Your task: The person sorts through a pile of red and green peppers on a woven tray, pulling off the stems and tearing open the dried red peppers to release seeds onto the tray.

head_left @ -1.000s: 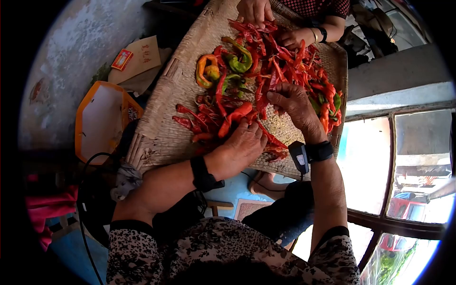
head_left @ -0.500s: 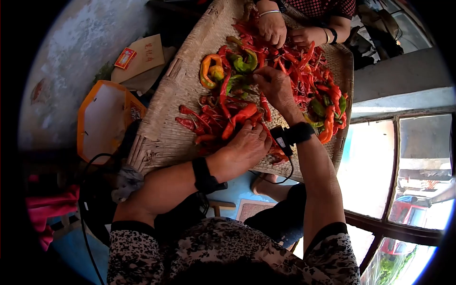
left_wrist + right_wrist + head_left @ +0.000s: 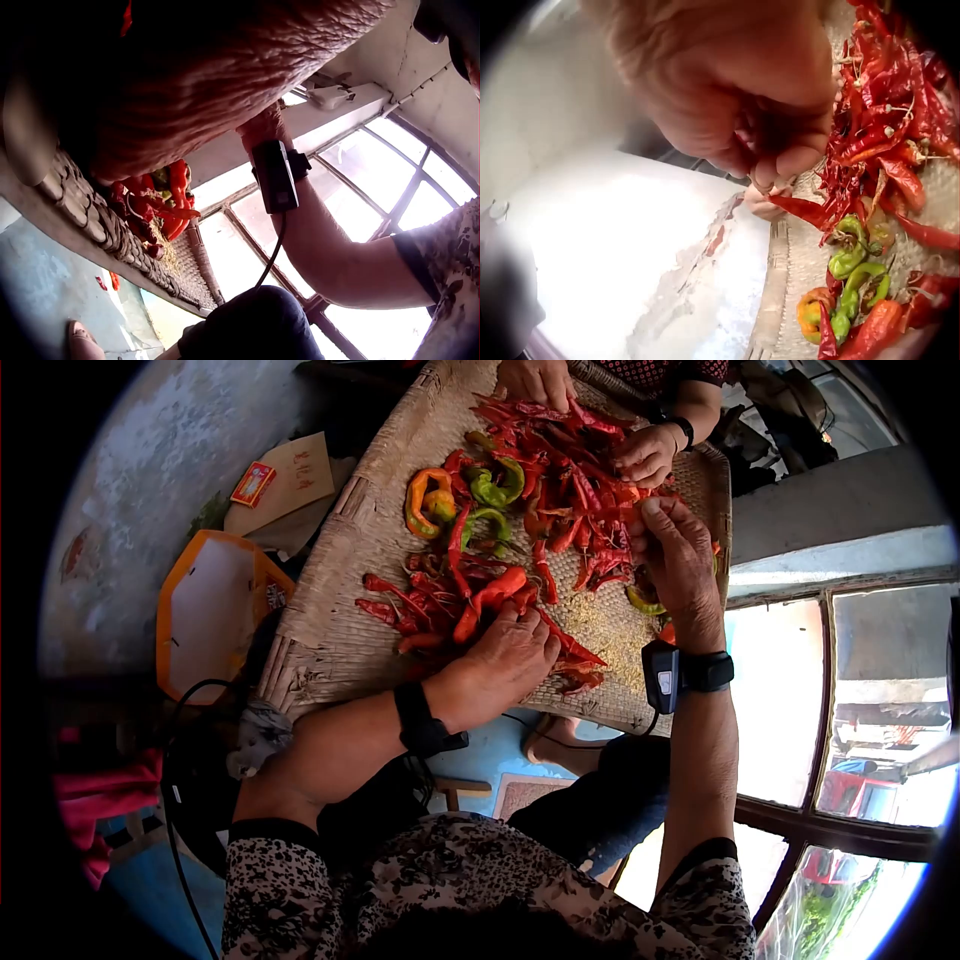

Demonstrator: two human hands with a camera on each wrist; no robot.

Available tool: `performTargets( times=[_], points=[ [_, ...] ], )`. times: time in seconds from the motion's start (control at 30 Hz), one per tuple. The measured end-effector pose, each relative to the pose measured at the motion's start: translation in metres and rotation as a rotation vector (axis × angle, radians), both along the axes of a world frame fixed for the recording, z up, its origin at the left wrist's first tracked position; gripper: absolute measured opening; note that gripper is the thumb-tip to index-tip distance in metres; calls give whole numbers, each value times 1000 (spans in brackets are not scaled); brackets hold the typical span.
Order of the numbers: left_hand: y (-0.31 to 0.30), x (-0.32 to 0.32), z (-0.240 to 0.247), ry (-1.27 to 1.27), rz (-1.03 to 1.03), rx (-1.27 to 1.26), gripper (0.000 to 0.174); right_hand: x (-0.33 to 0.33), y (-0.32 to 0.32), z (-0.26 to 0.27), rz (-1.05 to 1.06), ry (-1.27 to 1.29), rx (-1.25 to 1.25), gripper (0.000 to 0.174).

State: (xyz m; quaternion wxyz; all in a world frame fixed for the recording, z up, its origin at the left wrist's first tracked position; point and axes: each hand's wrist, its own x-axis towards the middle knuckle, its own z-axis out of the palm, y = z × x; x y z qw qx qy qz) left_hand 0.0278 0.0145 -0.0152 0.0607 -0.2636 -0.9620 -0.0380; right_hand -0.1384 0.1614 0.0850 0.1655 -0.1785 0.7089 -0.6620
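My left hand (image 3: 503,660) rests over a heap of red chili peppers (image 3: 425,605) on a woven tray (image 3: 325,610). Its bent fingertips lie by a thick red pepper (image 3: 490,600), and their undersides are hidden, so I cannot tell whether they grip anything. Farther right, my right hand (image 3: 682,555) pinches a red chili pepper (image 3: 799,210) between thumb and fingers, raised over the tray's right side. Green peppers (image 3: 497,485) and a curled orange pepper (image 3: 415,510) lie near the tray's middle. A large pile of dried red chilies (image 3: 585,490) spreads behind them.
Across the tray, another person's hands (image 3: 645,455) touch the far pile. Loose pale seeds (image 3: 605,625) cover the tray's near right part. An orange-edged box (image 3: 210,615) and a cardboard piece (image 3: 300,475) stand left. A window (image 3: 770,700) is at right.
My right hand went to the middle of the pile, then swung right with a red chili. My left hand stays put. The other person's hands came close together, then parted.
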Motion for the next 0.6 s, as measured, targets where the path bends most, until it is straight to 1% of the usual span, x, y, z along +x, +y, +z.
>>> performTargets(
  times=[0.03,0.1,0.13,0.2,0.23,0.27,0.3,0.33,0.37,0.43,0.5,0.57,0.6],
  points=[
    [0,0,2,-10,3,2,38,-10,3,2,-66,26,-149,23],
    [0,-2,0,-21,7,2,38,-18,-3,2,-303,-11,-360,26],
    [1,-3,-5,-4,2,-2,38,-20,-2,-6,-302,-12,-361,26],
    [1,-5,-7,10,3,-7,38,-27,0,-32,-206,5,-101,33],
    [1,-5,-6,13,0,-7,39,-15,-11,-39,-205,55,93,38],
    [2,-5,-5,15,-5,-7,40,-17,-11,-53,-15,86,246,39],
    [1,-5,-6,11,0,-7,40,4,-28,-41,104,150,505,37],
    [1,-4,-6,4,0,1,40,2,-39,-56,200,338,734,35],
    [0,-2,-7,-5,-2,9,41,9,-40,-68,181,607,719,34],
    [0,-3,-10,-21,-17,11,41,16,-52,-75,227,670,871,30],
    [0,-4,-8,-33,-29,16,41,16,-59,-84,249,715,878,29],
    [-1,-4,-1,-33,-31,-81,42,14,-62,-89,274,764,885,29],
    [-2,-4,-2,-33,-31,-79,42,15,-63,-89,281,759,938,28]
  ],
)
